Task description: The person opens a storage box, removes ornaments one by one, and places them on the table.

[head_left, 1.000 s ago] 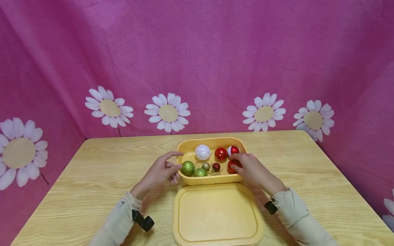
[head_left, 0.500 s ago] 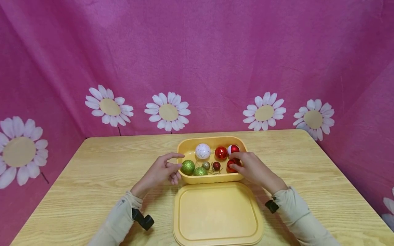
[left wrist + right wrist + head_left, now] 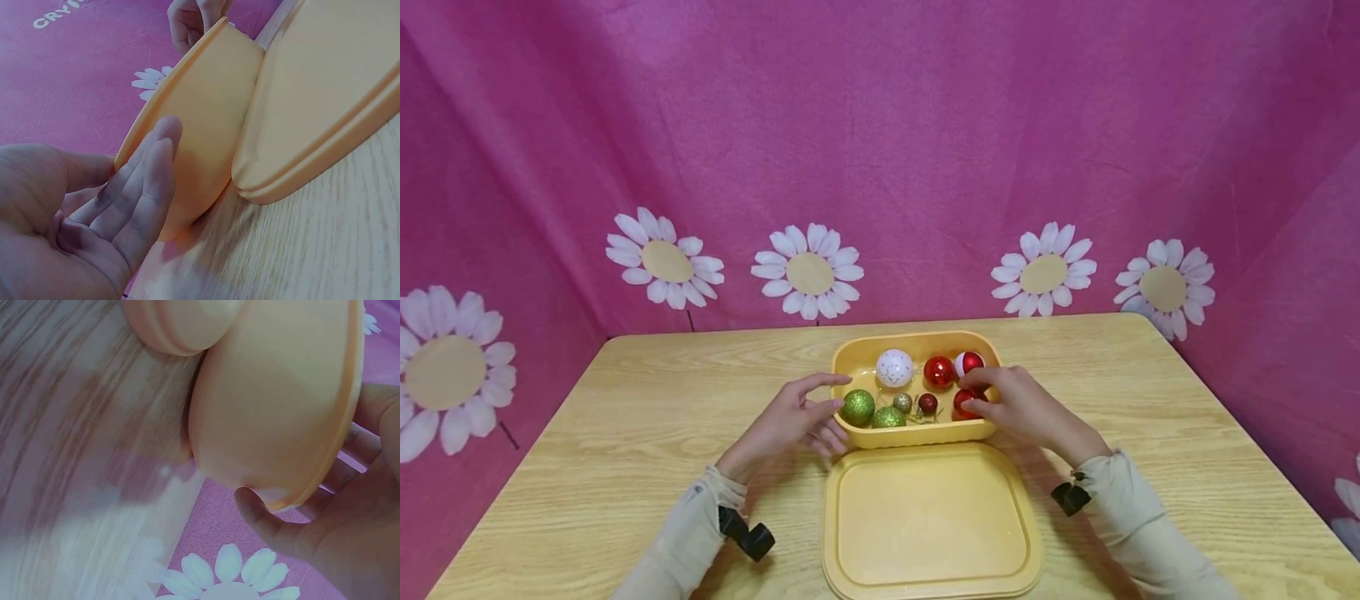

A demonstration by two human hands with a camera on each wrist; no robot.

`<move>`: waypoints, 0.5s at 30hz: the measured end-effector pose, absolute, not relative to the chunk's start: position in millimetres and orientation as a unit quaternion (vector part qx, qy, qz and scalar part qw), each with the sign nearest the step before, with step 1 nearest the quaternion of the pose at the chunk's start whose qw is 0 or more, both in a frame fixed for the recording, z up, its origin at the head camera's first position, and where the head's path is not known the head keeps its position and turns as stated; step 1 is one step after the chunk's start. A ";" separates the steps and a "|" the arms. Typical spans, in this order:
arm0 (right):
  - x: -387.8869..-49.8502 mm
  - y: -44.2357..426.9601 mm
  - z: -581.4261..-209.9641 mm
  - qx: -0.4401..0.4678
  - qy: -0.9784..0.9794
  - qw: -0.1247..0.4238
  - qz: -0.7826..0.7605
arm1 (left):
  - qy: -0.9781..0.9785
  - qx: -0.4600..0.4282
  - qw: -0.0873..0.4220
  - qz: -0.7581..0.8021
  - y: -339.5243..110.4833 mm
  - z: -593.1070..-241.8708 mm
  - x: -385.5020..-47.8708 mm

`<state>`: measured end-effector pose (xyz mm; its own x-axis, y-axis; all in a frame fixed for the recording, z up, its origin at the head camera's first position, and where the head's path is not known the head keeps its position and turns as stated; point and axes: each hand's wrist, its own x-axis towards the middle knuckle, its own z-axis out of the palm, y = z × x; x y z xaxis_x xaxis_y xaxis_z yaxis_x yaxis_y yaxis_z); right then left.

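Observation:
A yellow plastic storage box point(image 3: 917, 435) stands on the table with several Christmas baubles in it. My left hand point(image 3: 793, 417) grips its left end, thumb and index finger over the rim, the other fingers along the outer wall point(image 3: 200, 125). At the right end my right hand point(image 3: 1026, 408) holds the rim, its thumb and index finger reaching inside above a red bauble point(image 3: 964, 406). Also inside lie a white speckled bauble point(image 3: 894, 367), another red bauble point(image 3: 938, 372), a red-and-white one point(image 3: 968, 362), two green glitter baubles point(image 3: 858, 407) and small gold and dark red ones. Neither wrist view shows the baubles.
The yellow lid point(image 3: 932, 525) lies flat on the wooden table point(image 3: 662, 450), just in front of the box. Behind the table hangs a pink cloth point(image 3: 925, 150) printed with white daisies. Each wrist wears a black camera mount point(image 3: 748, 537).
The left hand's lower fingers have spread out against the box's front left corner. My right hand has shifted a little to the right. Box, baubles and lid keep their places.

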<state>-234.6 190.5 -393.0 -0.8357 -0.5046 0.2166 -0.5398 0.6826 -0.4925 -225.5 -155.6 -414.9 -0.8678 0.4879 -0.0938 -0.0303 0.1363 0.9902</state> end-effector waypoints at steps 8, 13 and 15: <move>-235.2 194.3 -384.9 0.270 -0.918 0.039 0.289 | 0.718 0.147 0.212 0.646 -155.6 -415.5 -227.0; -234.8 196.4 -380.6 0.263 -0.915 0.050 0.301 | 0.711 0.156 0.209 0.653 -155.5 -415.8 -226.2; -234.1 197.8 -378.6 0.259 -0.913 0.055 0.309 | 0.708 0.156 0.209 0.657 -155.8 -416.3 -226.1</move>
<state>-234.1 197.8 -378.6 -0.8595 -0.4395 0.2609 -0.5077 0.6748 -0.5356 -226.1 -155.8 -416.3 -0.8641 0.4948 -0.0918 -0.0545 0.0894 0.9945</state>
